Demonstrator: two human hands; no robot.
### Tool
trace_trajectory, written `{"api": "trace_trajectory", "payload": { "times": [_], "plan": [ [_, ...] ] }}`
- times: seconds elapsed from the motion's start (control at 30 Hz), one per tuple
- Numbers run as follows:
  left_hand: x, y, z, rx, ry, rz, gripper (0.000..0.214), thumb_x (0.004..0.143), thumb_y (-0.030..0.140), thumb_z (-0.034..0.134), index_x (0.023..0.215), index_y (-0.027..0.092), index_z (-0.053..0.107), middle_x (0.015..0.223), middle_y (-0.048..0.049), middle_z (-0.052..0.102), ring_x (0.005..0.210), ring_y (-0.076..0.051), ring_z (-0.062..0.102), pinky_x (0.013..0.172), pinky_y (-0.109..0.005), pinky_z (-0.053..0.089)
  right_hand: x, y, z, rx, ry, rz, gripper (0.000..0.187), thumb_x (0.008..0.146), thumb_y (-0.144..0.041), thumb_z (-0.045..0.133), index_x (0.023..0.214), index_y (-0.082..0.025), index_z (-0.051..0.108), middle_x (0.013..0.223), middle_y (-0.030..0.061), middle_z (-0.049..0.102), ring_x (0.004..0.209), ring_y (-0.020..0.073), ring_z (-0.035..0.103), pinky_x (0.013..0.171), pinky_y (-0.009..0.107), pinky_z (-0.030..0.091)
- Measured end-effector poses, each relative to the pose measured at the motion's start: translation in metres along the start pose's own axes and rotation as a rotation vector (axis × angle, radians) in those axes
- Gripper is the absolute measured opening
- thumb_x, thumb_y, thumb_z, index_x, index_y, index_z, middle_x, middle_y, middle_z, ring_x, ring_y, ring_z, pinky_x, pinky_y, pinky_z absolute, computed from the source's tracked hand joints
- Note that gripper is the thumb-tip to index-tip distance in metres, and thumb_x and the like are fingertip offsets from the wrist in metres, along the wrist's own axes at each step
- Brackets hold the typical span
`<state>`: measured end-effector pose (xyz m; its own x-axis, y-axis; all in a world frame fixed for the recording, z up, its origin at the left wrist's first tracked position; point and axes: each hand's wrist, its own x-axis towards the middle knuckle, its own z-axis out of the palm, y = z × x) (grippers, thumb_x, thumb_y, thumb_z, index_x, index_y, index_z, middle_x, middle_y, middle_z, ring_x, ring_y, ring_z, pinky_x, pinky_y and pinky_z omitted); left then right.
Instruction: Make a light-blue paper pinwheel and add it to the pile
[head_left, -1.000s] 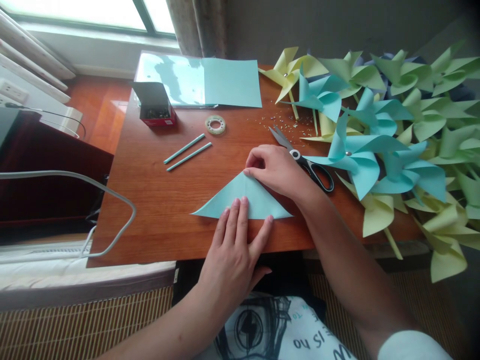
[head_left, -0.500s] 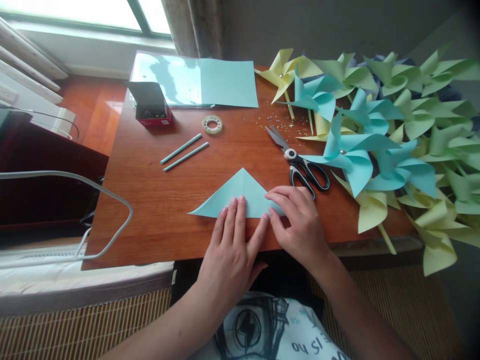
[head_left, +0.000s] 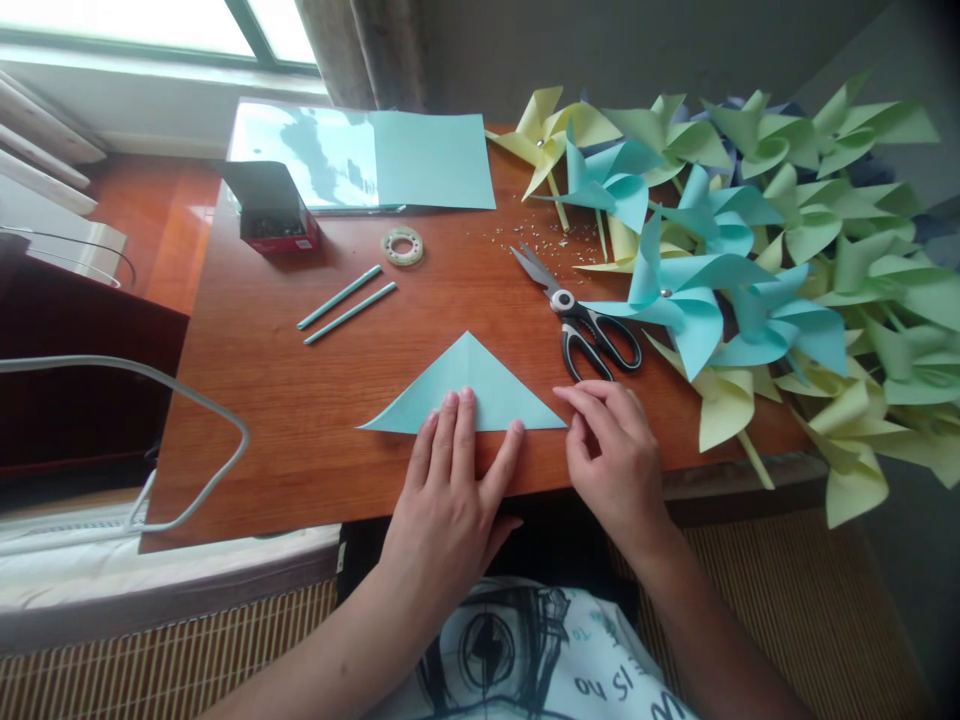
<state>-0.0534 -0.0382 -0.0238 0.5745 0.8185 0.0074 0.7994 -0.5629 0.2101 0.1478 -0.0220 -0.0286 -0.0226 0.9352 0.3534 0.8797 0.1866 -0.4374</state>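
A light blue paper folded into a triangle point(head_left: 469, 385) lies on the wooden table point(head_left: 300, 420), its long edge toward me. My left hand point(head_left: 450, 490) rests flat on that near edge, fingers stretched out and pressing the paper down. My right hand point(head_left: 615, 455) sits at the triangle's right corner, fingers loosely curled with the fingertips on the table by the paper's tip; it holds nothing. Black-handled scissors point(head_left: 581, 315) lie just beyond the right hand.
A heap of blue, green and yellow paper pinwheels point(head_left: 750, 270) fills the table's right side. Farther back lie blue sheets point(head_left: 431, 160), a tape roll point(head_left: 402, 245), a red box of pins point(head_left: 274, 215) and two blue sticks point(head_left: 345, 305). A white cable point(head_left: 187, 400) loops at the left.
My right hand slid from the triangle's top corner down its right edge to the right corner near me. The left hand stayed pressing the near edge.
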Motion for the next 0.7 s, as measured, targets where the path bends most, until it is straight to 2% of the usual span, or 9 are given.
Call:
{"api": "trace_trajectory", "payload": {
  "times": [0.17, 0.27, 0.37, 0.5, 0.7],
  "plan": [
    [0.001, 0.0, -0.001, 0.008, -0.004, -0.002, 0.104, 0.078, 0.062, 0.073, 0.161, 0.021, 0.026, 0.164, -0.0338, 0.017, 0.152, -0.048, 0.017, 0.121, -0.059, 0.024, -0.011, -0.002, -0.007, -0.03, 0.058, -0.014, 0.041, 0.09, -0.003, 0.054, 0.123, -0.023, 0.067, 0.108, 0.0117, 0.068, 0.098, 0.0277, 0.064, 0.088, 0.045, 0.056],
    [0.002, 0.001, -0.001, 0.022, 0.0, -0.003, 0.106, 0.077, 0.062, 0.074, 0.161, 0.021, 0.025, 0.163, -0.0345, 0.018, 0.152, -0.048, 0.019, 0.12, -0.059, 0.026, -0.018, -0.013, -0.004, 0.019, -0.034, -0.094, 0.042, 0.091, -0.004, 0.058, 0.129, -0.02, 0.065, 0.116, 0.0134, 0.068, 0.101, 0.0274, 0.062, 0.088, 0.043, 0.055],
    [0.002, 0.002, -0.001, 0.031, 0.002, -0.005, 0.106, 0.079, 0.063, 0.072, 0.161, 0.019, 0.023, 0.163, -0.0356, 0.019, 0.152, -0.047, 0.018, 0.121, -0.058, 0.026, -0.026, -0.021, -0.001, -0.062, -0.128, -0.121, 0.04, 0.091, -0.008, 0.06, 0.129, -0.018, 0.067, 0.125, 0.0137, 0.068, 0.105, 0.0303, 0.06, 0.091, 0.049, 0.053],
    [0.001, 0.0, -0.002, 0.03, -0.001, 0.012, 0.101, 0.083, 0.066, 0.065, 0.16, 0.015, 0.025, 0.162, -0.0365, 0.019, 0.153, -0.046, 0.016, 0.121, -0.058, 0.025, -0.031, -0.022, -0.001, -0.193, -0.118, -0.109, 0.039, 0.092, -0.016, 0.064, 0.13, -0.023, 0.068, 0.129, 0.0116, 0.068, 0.105, 0.0321, 0.061, 0.087, 0.05, 0.051],
    [-0.006, -0.013, -0.005, 0.056, 0.02, 0.062, 0.097, 0.084, 0.068, 0.061, 0.157, 0.01, 0.035, 0.163, -0.0306, 0.024, 0.153, -0.043, 0.021, 0.123, -0.053, 0.023, -0.03, -0.02, -0.003, -0.22, -0.111, -0.105, 0.036, 0.093, -0.021, 0.065, 0.128, -0.028, 0.069, 0.128, 0.0119, 0.068, 0.106, 0.0314, 0.062, 0.086, 0.047, 0.051]
  ]
}}
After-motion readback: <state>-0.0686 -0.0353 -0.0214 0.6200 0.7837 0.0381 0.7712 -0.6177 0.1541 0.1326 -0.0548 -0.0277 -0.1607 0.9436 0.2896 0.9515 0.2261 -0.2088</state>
